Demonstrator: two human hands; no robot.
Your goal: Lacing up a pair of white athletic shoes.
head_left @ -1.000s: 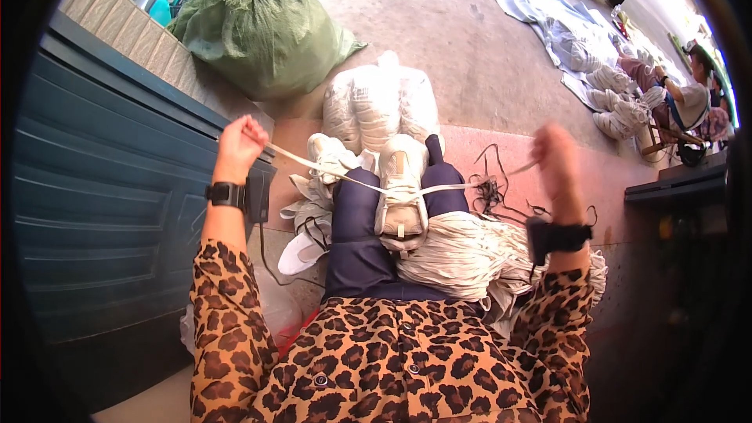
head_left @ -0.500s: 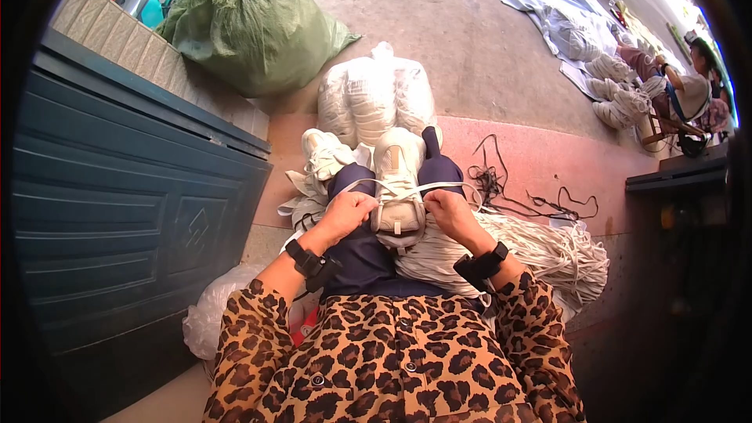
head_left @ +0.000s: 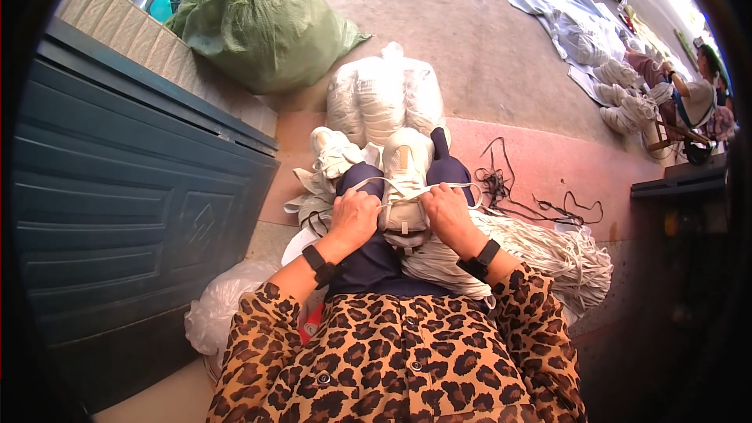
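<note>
A beige-white sneaker rests between my knees, its toe pointing away from me. Its pale shoelace crosses over the tongue, with loose lengths at both sides. At the shoe's left edge, my left hand is closed in a pinch on the lace. Opposite it, my right hand pinches the lace on the right side, knuckles up. The fingertips of both hands are partly hidden. A second pale sneaker lies beyond my left knee.
A large bundle of pale laces lies right of my legs, near tangled black laces. Ahead stands a clear plastic-wrapped pack; behind it, a green sack. A dark panelled door borders the left. Another person sits far right.
My right hand has come slightly inward toward the shoe, and my left hand has turned more knuckles-up. The whole view has shifted a little.
</note>
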